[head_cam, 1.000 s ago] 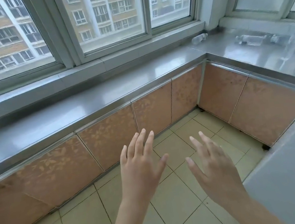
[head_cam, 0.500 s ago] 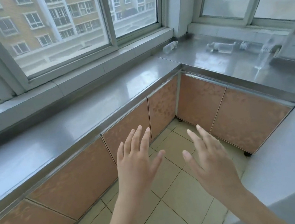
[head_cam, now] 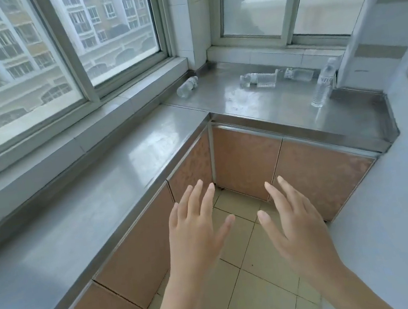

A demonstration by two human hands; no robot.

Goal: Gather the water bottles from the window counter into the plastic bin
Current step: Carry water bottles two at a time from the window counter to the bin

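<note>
No bin is in view, and a white panel [head_cam: 373, 25] at far right cuts off the table's [head_cam: 123, 181] end. 4 water bottles sit far right: 3 lying [head_cam: 187, 87] [head_cam: 259, 79] [head_cam: 297, 74], 1 upright [head_cam: 322, 84] beside the panel. The 2 hands, left [head_cam: 196, 236] and right [head_cam: 297, 230], hover over the floor [head_cam: 247, 287] with fingers [head_cam: 205, 196] spread, holding nothing.

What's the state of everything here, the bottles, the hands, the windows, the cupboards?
Corner bottle: lying on its side by the sill.
Middle bottle: lying down.
Far bottle: lying down.
Right bottle: standing upright.
Left hand: open, empty.
Right hand: open, empty.
Windows: look shut.
Cabinet doors: closed.
</note>
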